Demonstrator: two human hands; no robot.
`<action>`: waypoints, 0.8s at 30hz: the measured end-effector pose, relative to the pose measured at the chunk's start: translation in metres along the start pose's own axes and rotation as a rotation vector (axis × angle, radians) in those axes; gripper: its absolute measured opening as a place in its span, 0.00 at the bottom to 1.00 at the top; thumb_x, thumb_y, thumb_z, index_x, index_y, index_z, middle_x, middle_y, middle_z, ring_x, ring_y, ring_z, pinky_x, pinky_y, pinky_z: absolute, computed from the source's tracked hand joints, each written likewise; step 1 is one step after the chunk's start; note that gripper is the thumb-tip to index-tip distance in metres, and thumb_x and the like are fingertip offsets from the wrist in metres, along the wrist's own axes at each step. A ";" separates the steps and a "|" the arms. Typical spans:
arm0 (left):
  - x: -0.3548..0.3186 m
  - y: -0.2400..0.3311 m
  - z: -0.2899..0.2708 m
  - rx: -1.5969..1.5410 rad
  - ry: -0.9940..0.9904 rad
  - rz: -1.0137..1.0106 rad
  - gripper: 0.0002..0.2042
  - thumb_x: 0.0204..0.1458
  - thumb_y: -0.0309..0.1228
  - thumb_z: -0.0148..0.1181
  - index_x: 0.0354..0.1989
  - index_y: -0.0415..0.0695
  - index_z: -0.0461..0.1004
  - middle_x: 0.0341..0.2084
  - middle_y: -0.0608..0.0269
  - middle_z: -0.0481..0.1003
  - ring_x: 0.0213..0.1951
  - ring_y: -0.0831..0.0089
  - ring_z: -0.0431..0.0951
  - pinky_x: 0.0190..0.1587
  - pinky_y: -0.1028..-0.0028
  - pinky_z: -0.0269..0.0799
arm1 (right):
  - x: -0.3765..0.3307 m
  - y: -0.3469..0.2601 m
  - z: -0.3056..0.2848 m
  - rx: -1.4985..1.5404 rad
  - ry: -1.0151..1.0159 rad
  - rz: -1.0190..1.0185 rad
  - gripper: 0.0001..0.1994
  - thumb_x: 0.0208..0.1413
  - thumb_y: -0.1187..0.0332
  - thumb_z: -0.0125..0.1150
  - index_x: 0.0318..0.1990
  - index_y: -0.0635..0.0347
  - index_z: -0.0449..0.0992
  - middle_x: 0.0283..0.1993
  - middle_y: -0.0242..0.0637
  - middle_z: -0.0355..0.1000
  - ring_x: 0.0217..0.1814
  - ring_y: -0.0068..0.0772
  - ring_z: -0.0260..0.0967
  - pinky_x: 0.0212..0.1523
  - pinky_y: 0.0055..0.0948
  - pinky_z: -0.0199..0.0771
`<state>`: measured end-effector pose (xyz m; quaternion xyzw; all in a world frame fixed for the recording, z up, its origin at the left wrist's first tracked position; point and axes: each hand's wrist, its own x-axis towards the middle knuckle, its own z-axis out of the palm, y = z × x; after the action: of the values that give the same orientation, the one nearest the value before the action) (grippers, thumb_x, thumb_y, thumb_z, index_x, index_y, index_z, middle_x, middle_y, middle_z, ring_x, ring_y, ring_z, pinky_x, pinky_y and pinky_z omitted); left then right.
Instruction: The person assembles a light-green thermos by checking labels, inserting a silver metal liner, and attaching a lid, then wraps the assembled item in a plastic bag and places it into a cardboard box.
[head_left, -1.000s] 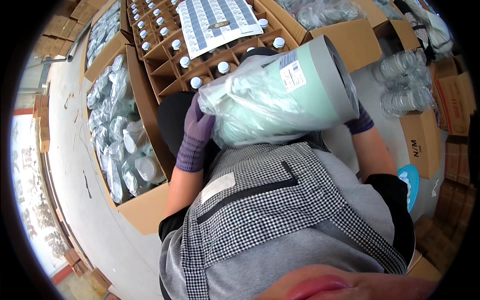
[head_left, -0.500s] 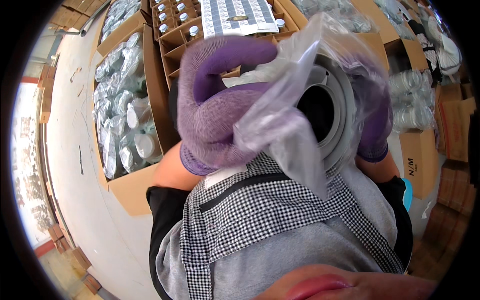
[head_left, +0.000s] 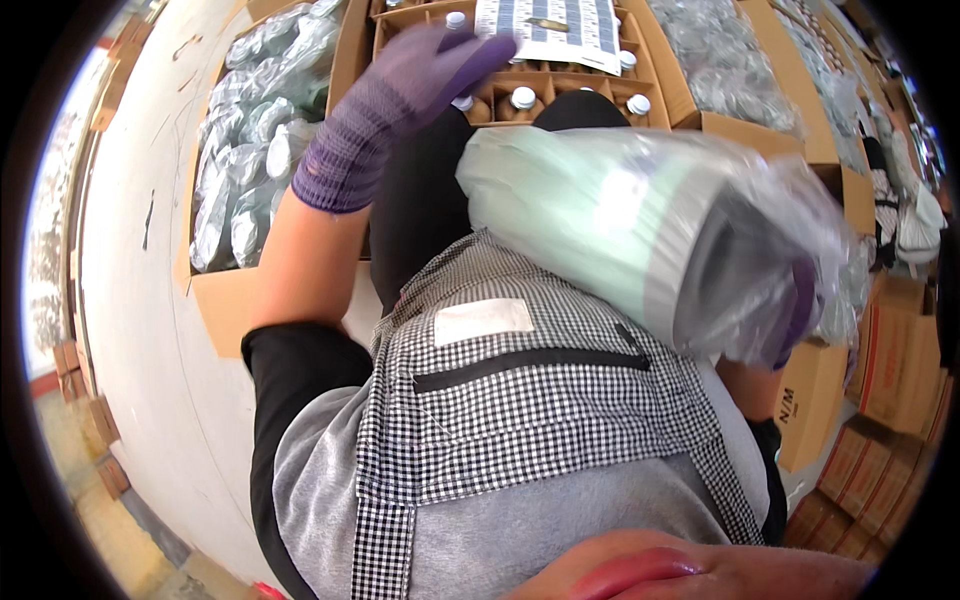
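Note:
A large pale green cylindrical vessel [head_left: 575, 215] lies slanted across my lap inside a clear plastic bag [head_left: 780, 230]. Its grey rimmed end faces right, toward my right hand [head_left: 797, 315], which grips it there. The bag film partly hides that purple-gloved hand. Off to the upper left, my left hand [head_left: 435, 75], in a purple knit glove, holds nothing and looks slightly blurred, its fingers stretched rightward. It hovers over the near part of a divided carton, close to a sheet of printed labels [head_left: 560, 38].
In the divided carton [head_left: 660, 85], several bottles with pale caps stand in the cells. A carton [head_left: 222, 300] of bagged vessels is on the left, and another [head_left: 700, 60] stands at upper right. Stacked brown boxes [head_left: 890, 360] line the right side.
My left hand has let go of the bag and moved up and away to the left. The vessel has tipped from end-on to lying sideways, lower and to the right.

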<state>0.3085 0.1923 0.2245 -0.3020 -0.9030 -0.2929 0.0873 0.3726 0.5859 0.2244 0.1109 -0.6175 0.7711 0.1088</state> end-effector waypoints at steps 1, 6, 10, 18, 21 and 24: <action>-0.023 -0.014 0.013 -0.275 -0.155 -0.638 0.27 0.63 0.56 0.48 0.40 0.39 0.77 0.28 0.58 0.80 0.29 0.73 0.81 0.34 0.75 0.78 | -0.006 0.008 -0.006 -0.008 0.003 0.030 0.23 0.56 0.65 0.66 0.53 0.74 0.75 0.57 0.50 0.74 0.58 0.42 0.73 0.57 0.39 0.74; -0.087 0.005 0.065 -1.261 -0.311 -1.309 0.34 0.57 0.65 0.48 0.34 0.40 0.77 0.16 0.62 0.75 0.15 0.74 0.73 0.18 0.76 0.70 | -0.015 0.039 -0.033 -0.079 -0.011 0.087 0.22 0.55 0.66 0.65 0.54 0.72 0.74 0.56 0.49 0.74 0.57 0.43 0.73 0.57 0.38 0.73; -0.072 -0.020 0.071 -1.476 -0.247 -1.342 0.32 0.56 0.65 0.50 0.32 0.41 0.76 0.16 0.62 0.75 0.14 0.77 0.72 0.15 0.78 0.67 | -0.008 0.043 -0.042 -0.169 0.032 0.047 0.22 0.55 0.66 0.65 0.55 0.71 0.74 0.55 0.48 0.74 0.56 0.43 0.73 0.57 0.37 0.73; -0.071 -0.026 0.063 -1.630 -0.417 -1.425 0.12 0.50 0.44 0.57 0.24 0.51 0.72 0.14 0.72 0.68 0.13 0.83 0.64 0.15 0.83 0.58 | 0.024 0.030 -0.054 -0.480 0.018 -0.126 0.21 0.55 0.68 0.64 0.55 0.68 0.73 0.53 0.46 0.74 0.54 0.43 0.72 0.57 0.35 0.72; -0.083 -0.012 0.059 -1.777 -0.023 -1.170 0.09 0.52 0.36 0.56 0.24 0.46 0.71 0.18 0.70 0.70 0.17 0.80 0.67 0.19 0.82 0.62 | 0.050 0.021 -0.051 -0.777 -0.056 -0.291 0.21 0.55 0.68 0.64 0.56 0.67 0.73 0.53 0.46 0.74 0.54 0.43 0.72 0.57 0.35 0.72; -0.096 -0.009 0.047 -1.479 0.274 -0.657 0.06 0.56 0.31 0.54 0.34 0.41 0.74 0.24 0.66 0.74 0.22 0.75 0.72 0.26 0.79 0.69 | 0.093 0.022 -0.027 -1.215 -0.223 -0.595 0.21 0.55 0.69 0.64 0.56 0.66 0.73 0.52 0.45 0.74 0.53 0.43 0.72 0.57 0.34 0.71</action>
<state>0.3813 0.1660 0.1496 0.0367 -0.5001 -0.8575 -0.1151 0.2768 0.6100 0.2265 0.2738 -0.8913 0.2090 0.2948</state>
